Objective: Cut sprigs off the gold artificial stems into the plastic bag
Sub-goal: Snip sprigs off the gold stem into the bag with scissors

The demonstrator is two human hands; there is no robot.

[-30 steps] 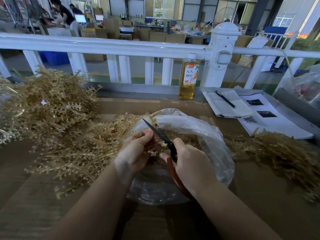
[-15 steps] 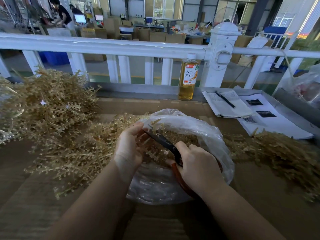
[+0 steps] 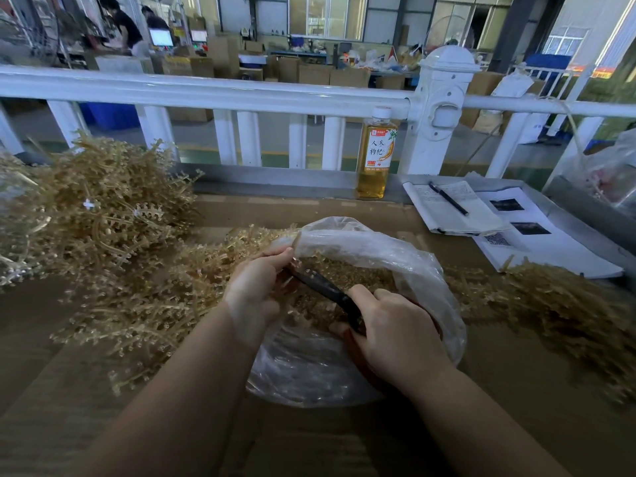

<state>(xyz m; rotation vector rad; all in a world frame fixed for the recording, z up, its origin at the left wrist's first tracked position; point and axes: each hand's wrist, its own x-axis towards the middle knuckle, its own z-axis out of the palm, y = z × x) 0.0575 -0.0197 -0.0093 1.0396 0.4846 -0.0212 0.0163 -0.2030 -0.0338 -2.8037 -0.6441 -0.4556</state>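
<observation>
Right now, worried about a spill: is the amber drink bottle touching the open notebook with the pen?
Apart. The head view shows bare grey ledge between the amber drink bottle and the open notebook.

Both forearms reach forward; left hand (image 3: 254,290) curls its fingers in a grip; right hand (image 3: 395,333) clenches likewise.

— What's on the table (image 3: 516,390)?
— Brown cardboard covers it. A clear plastic bag (image 3: 344,370) sits in the middle, gold bits inside.
— And the stems?
— A heap of gold artificial stems (image 3: 99,208) at the far left, more spread (image 3: 144,304) just left of the bag, another pile (image 3: 557,304) to its right.
— Anything else?
— A drink bottle (image 3: 375,160) upright at the far edge; beside it an open notebook (image 3: 451,215) with a pen (image 3: 448,198) on it, and printed sheets (image 3: 537,242)
</observation>
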